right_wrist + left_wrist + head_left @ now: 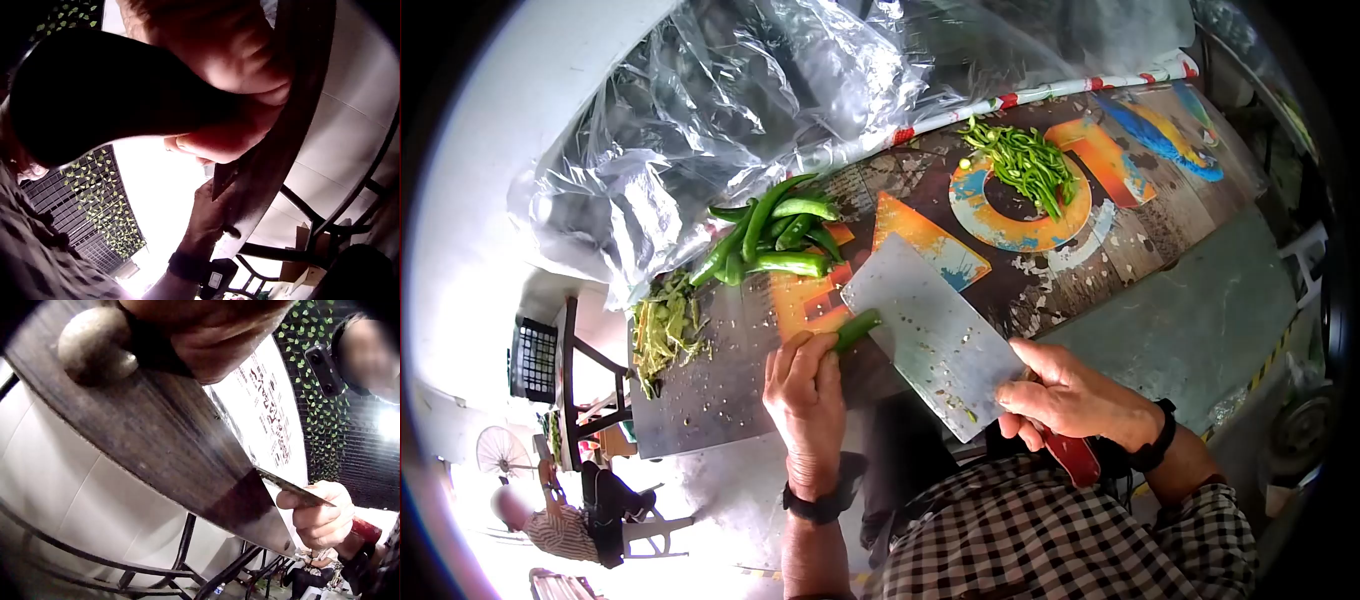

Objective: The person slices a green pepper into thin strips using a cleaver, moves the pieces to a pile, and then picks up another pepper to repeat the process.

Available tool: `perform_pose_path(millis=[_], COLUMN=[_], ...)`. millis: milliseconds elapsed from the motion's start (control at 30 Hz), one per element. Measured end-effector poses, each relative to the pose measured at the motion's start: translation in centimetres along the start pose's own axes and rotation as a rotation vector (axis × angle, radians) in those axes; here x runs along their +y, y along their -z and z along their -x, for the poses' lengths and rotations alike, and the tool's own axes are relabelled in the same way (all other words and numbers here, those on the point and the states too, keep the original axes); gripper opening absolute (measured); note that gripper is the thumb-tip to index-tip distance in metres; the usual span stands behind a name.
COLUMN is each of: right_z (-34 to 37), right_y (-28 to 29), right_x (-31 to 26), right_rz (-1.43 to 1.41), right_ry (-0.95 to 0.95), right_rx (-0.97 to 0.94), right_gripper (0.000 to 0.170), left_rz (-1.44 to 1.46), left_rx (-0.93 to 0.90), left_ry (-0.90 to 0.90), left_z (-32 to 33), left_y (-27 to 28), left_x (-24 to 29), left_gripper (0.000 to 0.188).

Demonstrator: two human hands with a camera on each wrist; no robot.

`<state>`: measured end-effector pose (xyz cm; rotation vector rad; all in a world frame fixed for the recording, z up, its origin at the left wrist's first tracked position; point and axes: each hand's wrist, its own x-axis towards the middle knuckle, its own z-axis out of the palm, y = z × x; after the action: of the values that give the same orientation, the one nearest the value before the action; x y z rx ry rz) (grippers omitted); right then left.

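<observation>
Green chili pepper point(858, 330), gripped at one end in the left hand point(808, 390) and pointed with the other at a long edge of the cleaver point(935, 345), over the near part of the counter point(730, 400). Could not tell from the head view whether touching the blade or just short of it. Grasped the cleaver in the right hand point(1070, 390), with fingers wrapped around the red handle point(1072, 458) and the broad face turned up, flecked with small green bits point(968, 410). Wore black wristbands point(812, 503) on both arms and a black-and-white checked shirt point(1020, 540).

Saw whole green peppers point(780, 235) heaped beyond the left hand, near yellowish-green scraps point(665, 330) at the counter's left end. Found thin green strips point(1030, 165) piled farther right, partly over an orange-and-blue ring point(1020, 235) printed on the worn top. Noticed clear plastic sheeting point(750, 90) along the far side and, past the counter's left end, a black crate point(533, 358) and a seated person point(565, 528) in a striped top.
</observation>
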<state>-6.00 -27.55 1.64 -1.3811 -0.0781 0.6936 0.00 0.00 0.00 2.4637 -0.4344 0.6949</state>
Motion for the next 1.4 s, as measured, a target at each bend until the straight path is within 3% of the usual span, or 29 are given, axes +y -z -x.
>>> perform_pose_path(millis=[700, 900, 1133, 1300, 1333, 1400], right_z=[-0.8, -1.7, -1.6, -1.7, -1.8, -1.7], right_y=[-0.6, -1.9, -2.2, -2.0, -2.2, -2.4], right_x=[-0.7, 0.3, 0.3, 0.4, 0.5, 0.6], right_rz=[-0.025, -0.033, -0.081, -0.064, -0.069, -0.092], right_ry=[-0.061, -0.040, -0.073, -0.092, -0.100, -0.097], right_rx=[-0.066, -0.159, -0.121, -0.110, -0.103, -0.097], right_gripper=[0.034, 0.034, 0.033, 0.031, 0.031, 0.031], left_rz=[0.055, 0.065, 0.100, 0.151, 0.116, 0.150], left_rx=[0.018, 0.008, 0.039, -0.043, 0.032, 0.022], left_ry=[0.024, 0.055, 0.092, 0.290, 0.176, 0.214], left_z=[0.0, 0.3, 0.4, 2.2, 2.1, 2.0], left_y=[0.0, 0.1, 1.0, 3.3, 2.9, 2.6], left_x=[0.0, 0.0, 0.1, -0.6, -1.2, -1.6], left_gripper=[0.021, 0.020, 0.021, 0.017, 0.014, 0.013])
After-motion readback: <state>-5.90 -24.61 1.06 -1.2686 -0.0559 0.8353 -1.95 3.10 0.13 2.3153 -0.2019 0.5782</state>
